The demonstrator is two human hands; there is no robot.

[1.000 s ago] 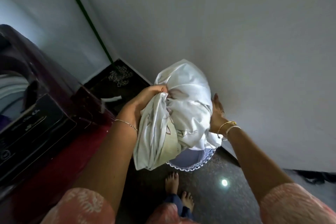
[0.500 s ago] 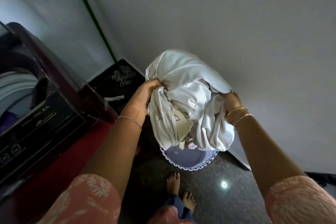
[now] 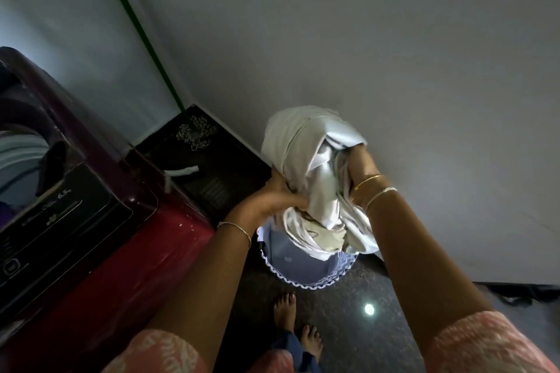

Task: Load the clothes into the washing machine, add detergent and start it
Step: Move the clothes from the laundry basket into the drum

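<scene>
Grey walls meet in a far corner above a dark speckled floor point(image 3: 348, 327), with a green pole point(image 3: 136, 24) slanting down into that corner. At the left stands the maroon washer point(image 3: 127, 221), its lid up and the drum point(image 3: 21, 157) open, something dark already showing inside. Just right of it the left hand point(image 3: 272, 200) clenches a fold of the white cloth point(image 3: 306, 166), and the right hand point(image 3: 360, 172) grips the bundle's far right side, fingers buried in it. Below the cloth sits the basket point(image 3: 303, 278), its scalloped rim visible and a pale blue piece still inside.

Compared with a second ago, the bundle is gathered tighter and higher, held clear of the basket, and the view has swung to show more of the washer. That suggests the cloth is ready to be carried left and dropped into the drum; detergent and starting are not yet done.
</scene>
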